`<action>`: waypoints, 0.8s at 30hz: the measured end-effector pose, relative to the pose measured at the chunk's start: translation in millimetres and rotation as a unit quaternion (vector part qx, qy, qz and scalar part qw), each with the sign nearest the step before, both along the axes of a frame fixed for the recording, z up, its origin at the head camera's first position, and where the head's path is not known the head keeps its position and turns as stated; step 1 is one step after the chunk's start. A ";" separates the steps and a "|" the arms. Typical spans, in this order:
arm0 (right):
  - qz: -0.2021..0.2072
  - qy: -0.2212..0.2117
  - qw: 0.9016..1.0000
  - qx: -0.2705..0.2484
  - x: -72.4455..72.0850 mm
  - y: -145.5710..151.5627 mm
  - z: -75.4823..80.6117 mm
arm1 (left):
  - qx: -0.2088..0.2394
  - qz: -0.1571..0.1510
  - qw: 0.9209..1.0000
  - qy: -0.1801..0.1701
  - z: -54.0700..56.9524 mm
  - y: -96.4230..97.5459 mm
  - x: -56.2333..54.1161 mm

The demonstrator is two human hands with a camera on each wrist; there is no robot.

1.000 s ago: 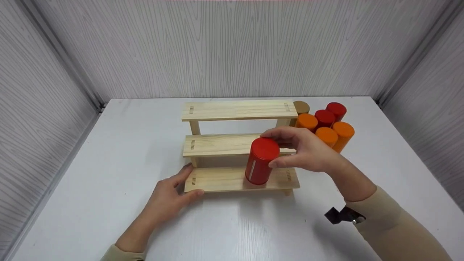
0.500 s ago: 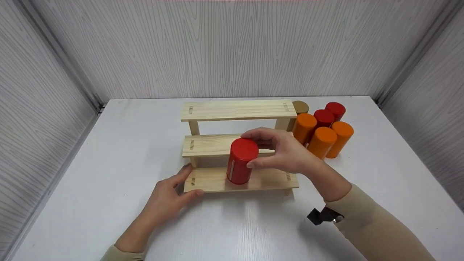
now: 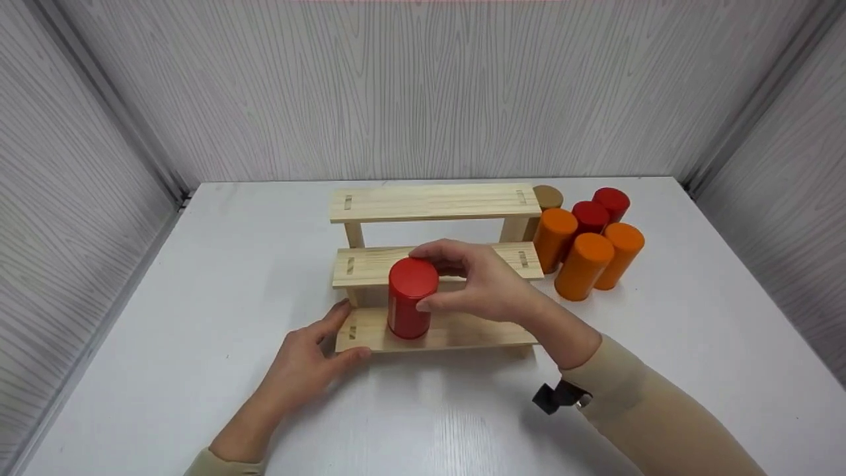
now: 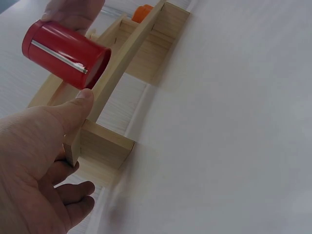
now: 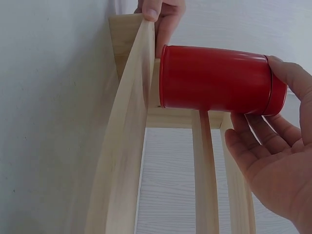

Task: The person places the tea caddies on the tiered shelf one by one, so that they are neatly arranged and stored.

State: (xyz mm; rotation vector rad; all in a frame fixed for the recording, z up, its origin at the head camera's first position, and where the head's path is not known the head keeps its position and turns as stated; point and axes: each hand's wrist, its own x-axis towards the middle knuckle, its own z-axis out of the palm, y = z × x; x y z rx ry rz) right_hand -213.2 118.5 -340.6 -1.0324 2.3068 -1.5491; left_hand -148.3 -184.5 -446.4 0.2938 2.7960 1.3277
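My right hand (image 3: 489, 284) grips a red canister (image 3: 411, 307) near its lid, thumb on the near side and fingers round the back. The canister is roughly upright over the left half of the bottom step of a three-tier wooden rack (image 3: 436, 201). In the right wrist view a small gap shows between the canister's base (image 5: 163, 78) and the step. My left hand (image 3: 310, 360) holds the left end of that bottom step, with the thumb (image 4: 80, 105) on its front edge and the other fingers round the back.
Right of the rack stand several canisters: orange ones (image 3: 585, 264), dark red ones (image 3: 590, 217) and a tan-topped one (image 3: 547, 197) partly hidden behind the rack. Pale panels (image 3: 423, 92) enclose the white table (image 3: 198, 297) at the back and sides.
My right hand has carried the red canister leftward along the bottom step, from its right half to its left half. My left hand stays on the rack's left end.
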 end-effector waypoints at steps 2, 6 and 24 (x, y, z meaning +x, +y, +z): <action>0.003 0.003 1.000 -0.002 -0.4 -4.3 -1.7 | 0.000 -0.001 1.000 0.003 -0.5 0.0 0.1; 0.012 0.006 1.000 -0.007 -1.4 -11.7 -5.1 | 0.008 -0.003 1.000 0.011 -1.2 -0.2 0.6; 0.017 0.001 1.000 -0.003 -3.7 -26.5 -10.4 | 0.003 -0.003 1.000 0.011 1.1 0.3 1.5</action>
